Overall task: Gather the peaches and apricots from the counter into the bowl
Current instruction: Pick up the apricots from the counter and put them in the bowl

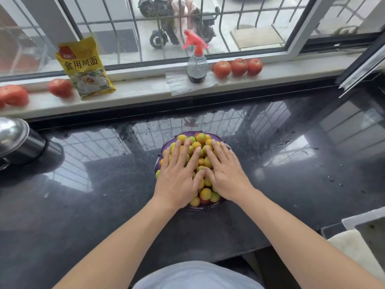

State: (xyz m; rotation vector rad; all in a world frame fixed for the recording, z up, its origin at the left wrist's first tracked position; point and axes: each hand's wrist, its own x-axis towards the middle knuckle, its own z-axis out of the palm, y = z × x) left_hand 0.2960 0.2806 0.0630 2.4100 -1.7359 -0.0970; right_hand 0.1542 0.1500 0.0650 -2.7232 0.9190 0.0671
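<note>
On the purple bowl [164, 147], yellow-green fruit [205, 193] heaped; left hand [177, 180], right hand [227, 178] pressing flat-fingered.

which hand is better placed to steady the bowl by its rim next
Left, marginally. The left hand lies nearer the bowl's exposed left rim; the right hand covers its side's rim. Both rest flat on the fruit.

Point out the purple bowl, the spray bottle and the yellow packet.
purple bowl [166, 143], head view, on its bare back-left rim.
spray bottle [196, 65], head view, on its clear body below the red trigger.
yellow packet [85, 68], head view, on the middle of its printed front.
</note>
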